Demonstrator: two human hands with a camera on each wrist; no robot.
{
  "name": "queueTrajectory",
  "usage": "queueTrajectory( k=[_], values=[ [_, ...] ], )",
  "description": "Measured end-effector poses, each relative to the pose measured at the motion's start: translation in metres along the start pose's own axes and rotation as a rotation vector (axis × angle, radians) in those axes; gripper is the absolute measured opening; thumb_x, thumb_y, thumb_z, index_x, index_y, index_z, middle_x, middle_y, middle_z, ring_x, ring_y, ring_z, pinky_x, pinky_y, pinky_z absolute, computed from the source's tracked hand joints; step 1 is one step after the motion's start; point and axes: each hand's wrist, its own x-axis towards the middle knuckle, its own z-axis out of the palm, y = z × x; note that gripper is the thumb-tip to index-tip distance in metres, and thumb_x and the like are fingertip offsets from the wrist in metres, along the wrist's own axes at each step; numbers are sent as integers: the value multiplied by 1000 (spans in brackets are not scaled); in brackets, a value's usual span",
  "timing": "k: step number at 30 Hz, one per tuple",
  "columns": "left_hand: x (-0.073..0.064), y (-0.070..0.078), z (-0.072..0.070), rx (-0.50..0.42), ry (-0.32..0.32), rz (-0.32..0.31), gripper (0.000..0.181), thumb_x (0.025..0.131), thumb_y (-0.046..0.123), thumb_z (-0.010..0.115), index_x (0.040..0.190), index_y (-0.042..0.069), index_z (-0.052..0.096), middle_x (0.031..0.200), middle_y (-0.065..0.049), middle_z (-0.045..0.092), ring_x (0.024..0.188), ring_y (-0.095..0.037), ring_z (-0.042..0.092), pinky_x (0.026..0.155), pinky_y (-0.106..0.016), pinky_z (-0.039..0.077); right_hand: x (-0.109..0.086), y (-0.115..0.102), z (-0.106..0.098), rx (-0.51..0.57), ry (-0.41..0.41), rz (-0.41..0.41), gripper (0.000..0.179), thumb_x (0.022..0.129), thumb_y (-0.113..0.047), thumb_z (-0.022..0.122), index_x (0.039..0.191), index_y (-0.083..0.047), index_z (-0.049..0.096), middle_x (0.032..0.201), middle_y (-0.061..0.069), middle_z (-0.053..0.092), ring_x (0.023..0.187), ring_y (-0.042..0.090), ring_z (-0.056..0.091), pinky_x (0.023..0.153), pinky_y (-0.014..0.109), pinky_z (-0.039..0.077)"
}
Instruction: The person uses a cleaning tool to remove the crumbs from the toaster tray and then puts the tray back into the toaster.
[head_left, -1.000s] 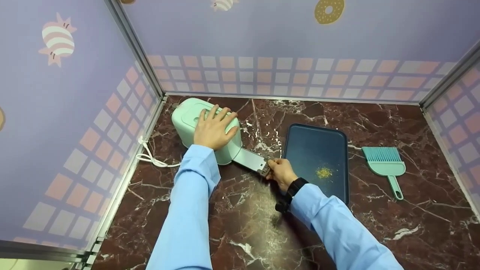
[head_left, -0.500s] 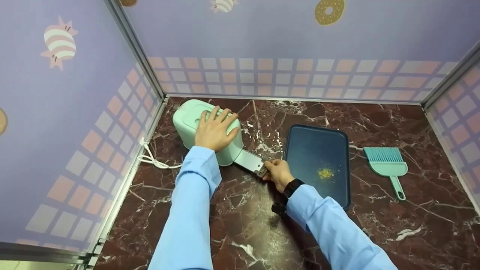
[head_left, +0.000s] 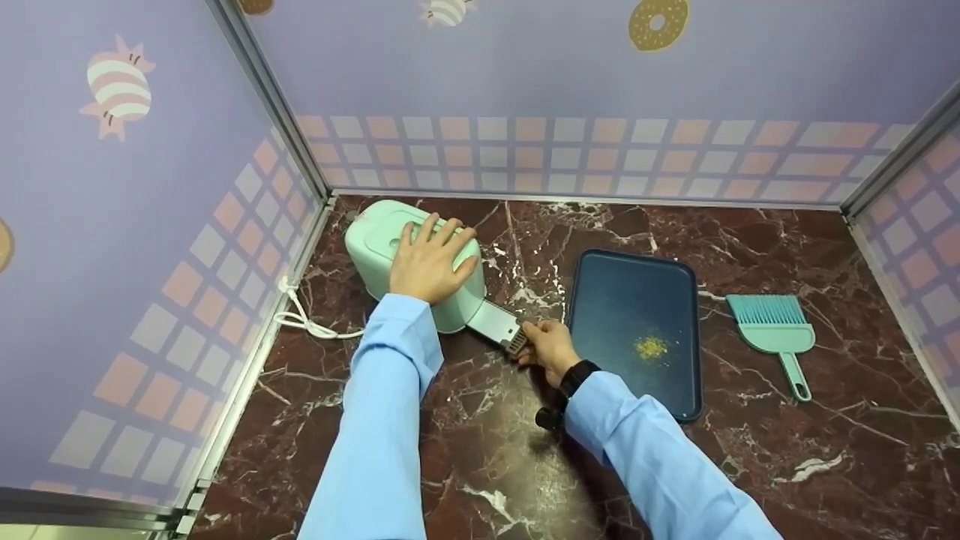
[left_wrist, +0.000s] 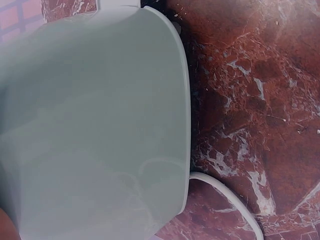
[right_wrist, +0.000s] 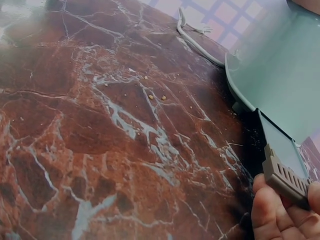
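Note:
A mint-green toaster point(head_left: 369, 244) stands at the back left, and its smooth side point(left_wrist: 100, 125) fills much of the left wrist view. My left hand point(head_left: 426, 262) rests on top of it with the fingers spread. A flat pale crumb tray point(head_left: 491, 322) sticks out of the toaster's base toward the right. My right hand point(head_left: 551, 349) pinches the brownish slotted end point(right_wrist: 286, 180) of that crumb tray between thumb and fingers. The rest of the crumb tray is hidden inside the toaster.
Right of the toaster lies a dark blue tray point(head_left: 622, 285) with yellow crumbs point(head_left: 651, 347) on it. Farther right is a green brush with its dustpan point(head_left: 772, 334). A white cord point(head_left: 315, 328) loops by the left wall. Small crumbs point(right_wrist: 157, 97) dot the marbled tabletop.
My right hand has moved left toward the toaster, pushing the crumb tray farther in, so less of it shows. My left hand has stayed on top of the toaster.

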Motion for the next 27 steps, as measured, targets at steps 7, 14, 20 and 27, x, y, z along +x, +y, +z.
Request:
queueTrajectory(
  k=[7, 14, 20, 27],
  values=[
    [-1, 0, 0, -10, 10, -3, 58, 104, 59, 35, 155, 33, 43, 162, 2, 39, 154, -32, 24, 123, -62, 14, 2, 1, 1, -27, -21, -12, 21, 109, -11, 50, 102, 7, 54, 77, 16, 65, 51, 18, 62, 47, 28, 52],
    [-1, 2, 1, -18, 38, 3, 56, 104, 58, 37, 153, 32, 46, 159, 2, 43, 153, -32, 26, 122, -61, 16, 3, 2, 3, -57, -16, -30, 21, 108, -11, 51, 104, 9, 57, 74, 15, 65, 51, 19, 64, 46, 28, 51],
    [1, 3, 2, -13, 35, 13, 57, 104, 58, 37, 154, 32, 45, 160, 1, 42, 153, -32, 26, 122, -62, 15, 6, 0, 5, -38, -12, -24, 23, 108, -8, 47, 107, 11, 59, 74, 15, 65, 51, 17, 61, 47, 26, 51],
    [-1, 1, 1, -19, 36, 9, 57, 104, 58, 39, 154, 32, 45, 160, 1, 42, 153, -32, 26, 122, -63, 15, 10, -1, 7, 21, -63, -1, 19, 106, 0, 40, 107, 12, 55, 75, 17, 65, 54, 21, 63, 50, 28, 52]
  ],
)
